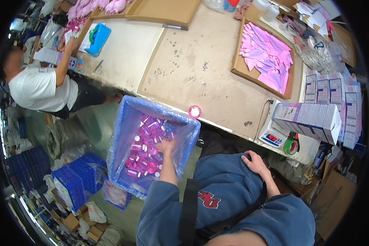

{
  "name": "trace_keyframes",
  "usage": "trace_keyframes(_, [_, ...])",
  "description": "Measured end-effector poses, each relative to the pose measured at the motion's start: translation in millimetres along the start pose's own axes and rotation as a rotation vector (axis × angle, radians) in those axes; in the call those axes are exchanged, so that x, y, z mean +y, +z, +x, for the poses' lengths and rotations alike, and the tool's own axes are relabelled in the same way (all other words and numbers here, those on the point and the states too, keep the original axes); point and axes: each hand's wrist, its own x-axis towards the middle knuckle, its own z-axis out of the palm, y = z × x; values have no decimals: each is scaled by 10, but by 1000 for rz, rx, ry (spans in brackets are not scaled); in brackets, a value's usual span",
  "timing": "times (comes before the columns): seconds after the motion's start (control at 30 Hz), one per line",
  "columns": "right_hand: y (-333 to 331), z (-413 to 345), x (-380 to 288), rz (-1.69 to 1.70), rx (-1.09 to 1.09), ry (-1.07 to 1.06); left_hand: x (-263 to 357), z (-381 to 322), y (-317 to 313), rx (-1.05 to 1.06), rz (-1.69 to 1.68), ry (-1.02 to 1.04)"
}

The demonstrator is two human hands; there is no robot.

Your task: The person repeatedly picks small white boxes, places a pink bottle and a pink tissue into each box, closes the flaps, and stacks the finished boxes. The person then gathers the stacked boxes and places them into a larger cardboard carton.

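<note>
My left hand [165, 146] reaches down into a blue plastic crate [116, 150] lined with clear film. Its fingers are among small bottles of pink liquid with white caps [147, 150], and whether they grip one is hidden. One more pink bottle [194, 112], seen from above with its white cap up, stands at the table's edge beside the crate. My right hand [254, 163] rests on the side of my blue shirt [226, 175]. It holds nothing, and its thumb is apart from the fingers.
On the worktable [184, 73] are a tray of pink-purple tail-shaped pieces [266, 55], a digital scale [272, 136] bearing a printed box [307, 120], green tape [291, 145] and a blue tape dispenser [99, 40]. A co-worker [43, 87] works at left. Blue crates [80, 180] stand on the floor.
</note>
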Motion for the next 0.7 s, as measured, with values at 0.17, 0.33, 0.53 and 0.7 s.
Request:
trace_keyframes(0.17, [22,48,-26,43,30,-28,-162,-352,-566,-5,135,157])
trace_keyframes(0.33, [104,117,-45,253,85,-31,-178,-871,-1582,144,-31,130])
trace_keyframes(0.53, [176,297,28,505,175,-16,290,-1435,-2572,441,-71,366])
trace_keyframes(0.7, [125,270,237,634,279,13,1197,-1455,-2971,478,99,690])
